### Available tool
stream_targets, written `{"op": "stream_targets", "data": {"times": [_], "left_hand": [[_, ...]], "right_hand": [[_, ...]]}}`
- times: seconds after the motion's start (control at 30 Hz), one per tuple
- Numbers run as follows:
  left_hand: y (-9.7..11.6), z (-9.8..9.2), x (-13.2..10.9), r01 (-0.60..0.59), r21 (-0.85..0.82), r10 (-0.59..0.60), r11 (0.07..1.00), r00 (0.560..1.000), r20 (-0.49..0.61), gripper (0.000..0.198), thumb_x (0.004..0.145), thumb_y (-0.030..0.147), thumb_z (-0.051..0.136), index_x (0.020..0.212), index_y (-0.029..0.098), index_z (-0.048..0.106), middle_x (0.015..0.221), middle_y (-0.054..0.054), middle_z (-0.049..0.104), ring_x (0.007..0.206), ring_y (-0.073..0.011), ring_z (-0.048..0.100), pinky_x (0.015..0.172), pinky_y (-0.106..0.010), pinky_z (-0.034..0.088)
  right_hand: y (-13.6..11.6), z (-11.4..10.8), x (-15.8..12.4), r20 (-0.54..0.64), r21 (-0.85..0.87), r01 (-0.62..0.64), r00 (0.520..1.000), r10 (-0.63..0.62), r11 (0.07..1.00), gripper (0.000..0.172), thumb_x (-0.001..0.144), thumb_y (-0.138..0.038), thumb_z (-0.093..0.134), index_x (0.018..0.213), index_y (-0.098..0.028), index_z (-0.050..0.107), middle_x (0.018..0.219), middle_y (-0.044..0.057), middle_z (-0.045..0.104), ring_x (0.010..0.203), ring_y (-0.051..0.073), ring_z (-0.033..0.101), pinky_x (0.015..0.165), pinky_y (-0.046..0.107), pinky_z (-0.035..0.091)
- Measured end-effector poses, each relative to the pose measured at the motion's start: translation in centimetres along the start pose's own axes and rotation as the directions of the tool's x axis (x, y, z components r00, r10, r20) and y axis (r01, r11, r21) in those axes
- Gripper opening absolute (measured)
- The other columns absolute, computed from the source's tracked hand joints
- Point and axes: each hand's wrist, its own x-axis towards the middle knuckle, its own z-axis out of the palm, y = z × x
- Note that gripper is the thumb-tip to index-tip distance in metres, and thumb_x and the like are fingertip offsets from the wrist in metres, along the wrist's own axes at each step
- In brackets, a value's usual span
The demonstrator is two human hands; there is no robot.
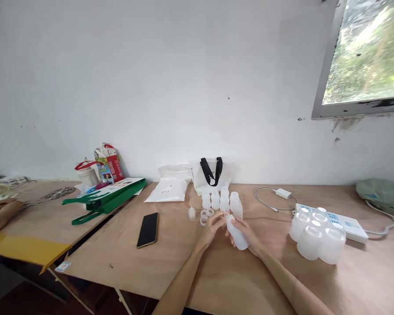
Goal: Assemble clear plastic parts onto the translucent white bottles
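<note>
A small translucent white plastic bottle lies tilted between my two hands above the wooden table. My right hand is wrapped round its body. At the bottle's neck end, my left hand has its fingers pinched. Just beyond my hands stand several more small white bottles, with a loose cap and small clear rings to their left.
A black phone lies left of my hands. A cluster of larger translucent jars sits to the right on a white box, near a charger cable. White bags line the wall. Another person's hand rests on the left table beside a green bag.
</note>
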Motion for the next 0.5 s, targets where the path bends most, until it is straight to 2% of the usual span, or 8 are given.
{"op": "stream_targets", "data": {"times": [0.13, 0.27, 0.37, 0.5], "left_hand": [[-1.4, -0.9, -0.3, 0.093, -0.094, -0.082, 0.991, 0.99, 0.114, 0.063, 0.084, 0.074, 0.065, 0.116, 0.02, 0.075, 0.094, -0.007, 0.074, 0.075, -0.0192, 0.066, 0.067, -0.032, 0.055], [-2.3, -0.5, -0.6, 0.133, -0.095, -0.127, 0.986, 0.99, 0.065, 0.058, 0.08, 0.073, 0.07, 0.102, 0.02, 0.07, 0.068, 0.001, 0.062, 0.053, -0.0118, 0.052, 0.046, -0.023, 0.039], [-2.0, -0.3, -1.0, 0.117, -0.078, -0.117, 0.99, 0.993, -0.003, 0.049, 0.089, 0.066, 0.064, 0.106, 0.021, 0.069, 0.07, 0.0, 0.063, 0.053, -0.0124, 0.052, 0.045, -0.023, 0.036], [-1.1, -0.6, -1.0, 0.005, -0.032, -0.007, 0.999, 0.999, -0.041, 0.043, 0.095, 0.058, 0.059, 0.111, 0.022, 0.075, 0.088, -0.006, 0.071, 0.056, -0.0125, 0.053, 0.047, -0.025, 0.04]], "right_hand": [[-0.2, -0.2, -0.2, 0.079, -0.035, -0.106, 0.991, 0.109, 0.994, 0.057, 0.083, -0.074, 0.066, 0.095, -0.018, 0.067, 0.081, 0.008, 0.077, 0.048, 0.014, 0.061, 0.042, 0.026, 0.05], [-0.5, -0.5, -0.4, 0.091, -0.176, -0.123, 0.986, 0.14, 0.977, 0.057, 0.08, -0.071, 0.072, 0.101, -0.018, 0.069, 0.085, 0.007, 0.079, 0.049, 0.015, 0.063, 0.045, 0.027, 0.052], [-0.3, -0.3, -0.2, 0.053, -0.228, -0.074, 0.995, 0.088, 0.971, 0.057, 0.077, -0.069, 0.075, 0.102, -0.019, 0.069, 0.082, 0.004, 0.077, 0.051, 0.015, 0.063, 0.047, 0.027, 0.05], [0.0, -0.1, 0.1, 0.037, -0.242, -0.054, 0.997, 0.065, 0.969, 0.057, 0.079, -0.071, 0.072, 0.103, -0.019, 0.067, 0.078, 0.002, 0.075, 0.05, 0.015, 0.061, 0.048, 0.028, 0.049]]}}
